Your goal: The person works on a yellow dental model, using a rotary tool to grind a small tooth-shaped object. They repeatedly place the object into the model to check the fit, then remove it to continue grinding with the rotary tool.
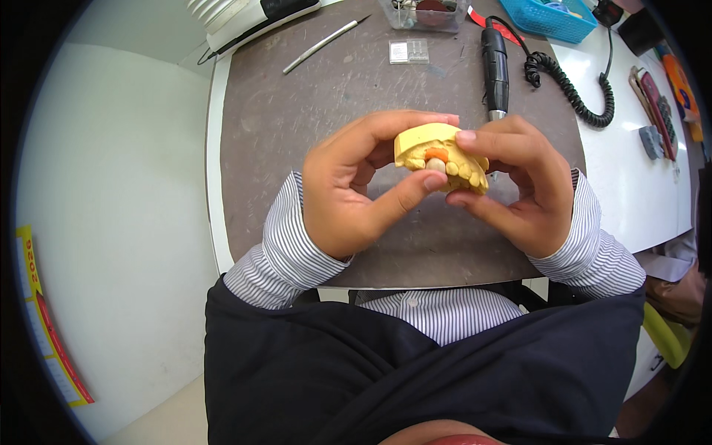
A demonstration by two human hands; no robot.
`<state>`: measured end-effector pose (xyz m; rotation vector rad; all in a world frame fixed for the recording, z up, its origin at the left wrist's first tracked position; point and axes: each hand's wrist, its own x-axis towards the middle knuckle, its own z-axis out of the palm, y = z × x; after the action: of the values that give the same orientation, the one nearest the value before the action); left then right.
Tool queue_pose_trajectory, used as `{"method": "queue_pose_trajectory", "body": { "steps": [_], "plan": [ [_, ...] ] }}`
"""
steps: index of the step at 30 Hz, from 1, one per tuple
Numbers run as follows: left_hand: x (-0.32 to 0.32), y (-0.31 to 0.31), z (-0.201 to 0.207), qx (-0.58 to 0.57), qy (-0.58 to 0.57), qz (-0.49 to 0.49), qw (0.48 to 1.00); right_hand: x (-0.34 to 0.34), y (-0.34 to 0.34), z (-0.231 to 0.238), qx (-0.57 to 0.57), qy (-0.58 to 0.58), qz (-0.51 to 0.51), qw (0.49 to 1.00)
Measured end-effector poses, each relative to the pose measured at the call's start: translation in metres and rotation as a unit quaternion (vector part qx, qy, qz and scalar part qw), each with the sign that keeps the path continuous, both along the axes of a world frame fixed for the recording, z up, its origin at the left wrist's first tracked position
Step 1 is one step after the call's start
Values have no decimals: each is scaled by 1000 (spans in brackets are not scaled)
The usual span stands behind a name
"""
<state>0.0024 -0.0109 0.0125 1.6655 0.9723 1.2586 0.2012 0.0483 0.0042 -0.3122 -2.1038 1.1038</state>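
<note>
Both hands hold up a yellow plaster dental model above the bench, its teeth turned toward me. A whitish crown sits among its front teeth, with an orange patch at the gum line above. My left hand is closed round the model's left side; its thumb tip presses at the crown. My right hand pinches the right end, index fingertip on the upper base and thumb by the lower edge. The fingers behind the model are partly hidden. Just beyond my right hand lies a black rotary handpiece.
A brown mat covers the bench. A pen-like tool, small transparent case and plastic box lie toward the back. A coiled black cord runs right, near a blue basket. A grey block stands far right.
</note>
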Motion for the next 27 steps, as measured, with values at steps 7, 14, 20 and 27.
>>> {"method": "queue_pose_trajectory", "body": {
  "steps": [7,14,20,27],
  "plan": [
    [-5,0,-4,133,109,-3,985,-1,4,-2,143,21,-2,989],
    [-9,2,1,115,131,-21,984,4,-1,-1,29,7,32,999],
    [2,1,-4,42,-23,36,998,-1,-8,-3,-240,45,75,967],
    [-7,4,-10,114,103,3,988,-6,-15,8,-478,57,40,876]
  ]
}}
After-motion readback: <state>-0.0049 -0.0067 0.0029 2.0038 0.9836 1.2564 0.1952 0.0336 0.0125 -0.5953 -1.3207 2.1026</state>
